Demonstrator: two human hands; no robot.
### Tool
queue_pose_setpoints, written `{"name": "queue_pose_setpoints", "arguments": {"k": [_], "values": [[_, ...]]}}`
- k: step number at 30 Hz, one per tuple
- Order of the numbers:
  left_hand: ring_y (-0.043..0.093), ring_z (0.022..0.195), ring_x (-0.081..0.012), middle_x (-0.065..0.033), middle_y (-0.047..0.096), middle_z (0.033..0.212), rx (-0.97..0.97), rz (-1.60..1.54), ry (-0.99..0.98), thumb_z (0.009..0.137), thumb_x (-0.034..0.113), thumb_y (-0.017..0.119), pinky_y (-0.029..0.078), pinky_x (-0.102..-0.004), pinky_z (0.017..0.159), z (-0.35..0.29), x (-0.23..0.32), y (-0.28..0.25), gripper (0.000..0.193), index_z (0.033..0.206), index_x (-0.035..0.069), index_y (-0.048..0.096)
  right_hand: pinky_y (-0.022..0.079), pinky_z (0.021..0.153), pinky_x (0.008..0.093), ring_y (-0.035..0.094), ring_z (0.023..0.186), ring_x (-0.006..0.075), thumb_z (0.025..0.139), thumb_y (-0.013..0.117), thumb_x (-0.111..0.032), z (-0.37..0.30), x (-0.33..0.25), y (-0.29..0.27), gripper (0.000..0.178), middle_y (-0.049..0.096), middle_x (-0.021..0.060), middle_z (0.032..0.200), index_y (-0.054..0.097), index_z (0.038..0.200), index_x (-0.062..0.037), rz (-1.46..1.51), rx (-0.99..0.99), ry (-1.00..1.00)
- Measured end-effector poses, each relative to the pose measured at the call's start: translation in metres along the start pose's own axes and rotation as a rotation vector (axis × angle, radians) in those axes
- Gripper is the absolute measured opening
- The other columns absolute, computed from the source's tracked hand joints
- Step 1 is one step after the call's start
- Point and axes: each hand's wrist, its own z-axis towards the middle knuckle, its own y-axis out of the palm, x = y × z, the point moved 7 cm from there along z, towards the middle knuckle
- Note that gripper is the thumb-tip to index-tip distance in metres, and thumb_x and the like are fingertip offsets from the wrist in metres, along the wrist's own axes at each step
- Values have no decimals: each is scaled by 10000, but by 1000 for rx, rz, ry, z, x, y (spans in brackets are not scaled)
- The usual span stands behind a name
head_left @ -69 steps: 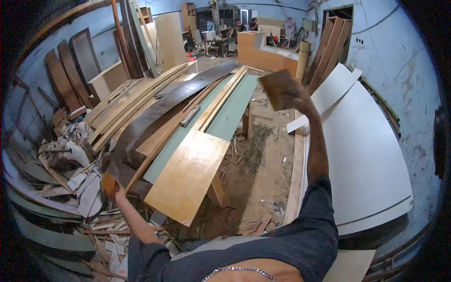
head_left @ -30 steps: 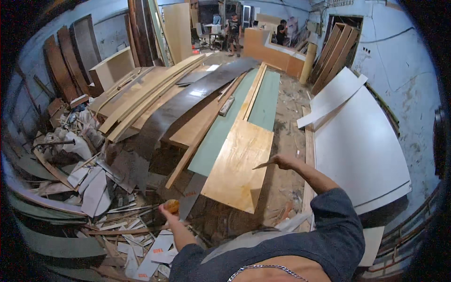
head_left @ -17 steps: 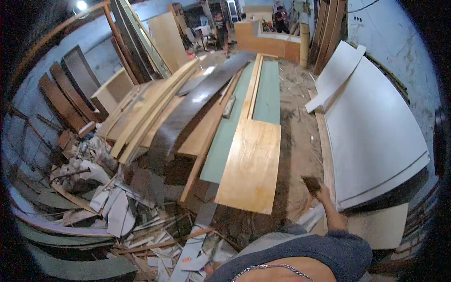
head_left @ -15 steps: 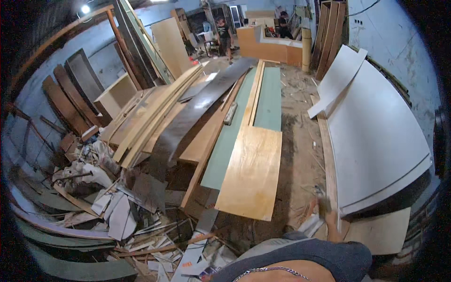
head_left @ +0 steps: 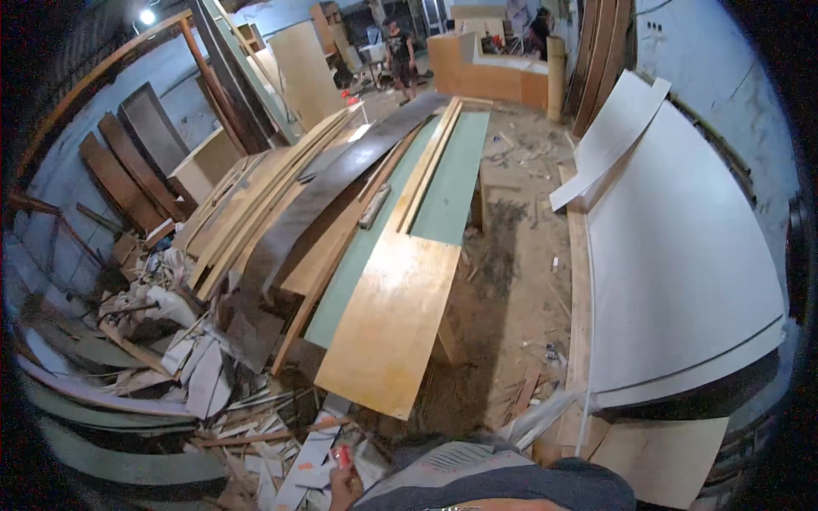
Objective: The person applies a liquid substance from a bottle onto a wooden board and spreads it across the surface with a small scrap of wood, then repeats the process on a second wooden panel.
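Observation:
My left hand is low in the picture, left of my body. Its fingers are wrapped round a small red object, whose kind I cannot make out. Below and behind that hand lie pale scrap strips. My right hand is out of sight; only its dark sleeve shows. In front of me a glossy yellowish wood panel lies over a long green board. Two narrow wood strips run along the board, with a rough grey-brown block to their left.
A dark curved sheet and stacked planks lie at left, beyond a heap of scraps. Large white sheets lean along the right wall. Farther off, a person stands near an orange-brown counter.
The view has shifted, so the boards sit farther left. My right forearm has left the picture. My left hand with the red object has come up into view.

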Motion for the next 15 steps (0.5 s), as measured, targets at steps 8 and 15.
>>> {"name": "queue_pose_setpoints", "arguments": {"k": [8, 15], "values": [[560, 548, -202, -63, 613, 699, 52, 242, -139, 778, 257, 705, 457, -346, 527, -10, 10, 95, 265, 877, 15, 660, 489, 764, 467, 639, 905, 431, 799, 622, -301, 190, -162, -133, 353, 667, 264, 947, 681, 992, -11, 231, 365, -423], [557, 544, -200, -60, 611, 690, 155, 373, -130, 763, 248, 712, 457, -343, 523, 9, 14, 98, 265, 876, 15, 659, 496, 796, 474, 633, 947, 434, 854, 645, -317, 153, -122, -122, 354, 666, 254, 1027, 690, 1075, -43, 308, 345, -210]]}}
